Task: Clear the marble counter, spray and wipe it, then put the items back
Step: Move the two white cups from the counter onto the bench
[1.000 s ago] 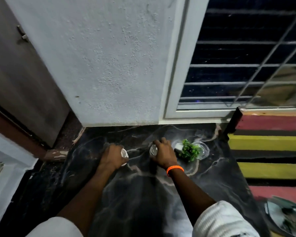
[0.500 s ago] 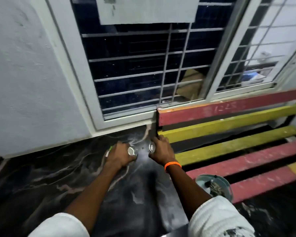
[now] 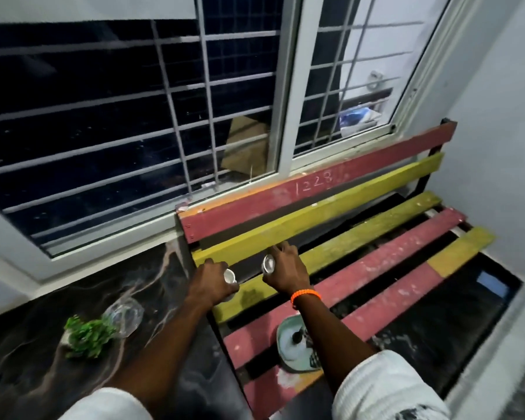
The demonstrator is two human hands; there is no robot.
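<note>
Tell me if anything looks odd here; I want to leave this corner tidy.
The small green plant lies tipped on its side on the marble counter, beside a clear dish. The bench paint is worn and blotched white. Nothing looks spilled.

small metal cup (image 3: 229, 276) mostly wrapped by left hand (image 3: 210, 283), plate (image 3: 288, 344) partly behind right forearm, sleeves cut off at bottom edge

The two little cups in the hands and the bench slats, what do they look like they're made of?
The cup in the left hand and the cup in the right hand look like polished metal, probably steel: silvery rims with bright glints. The bench slats look like painted wood, red and yellow with a matte finish, judging by worn, scuffed patches.
</note>
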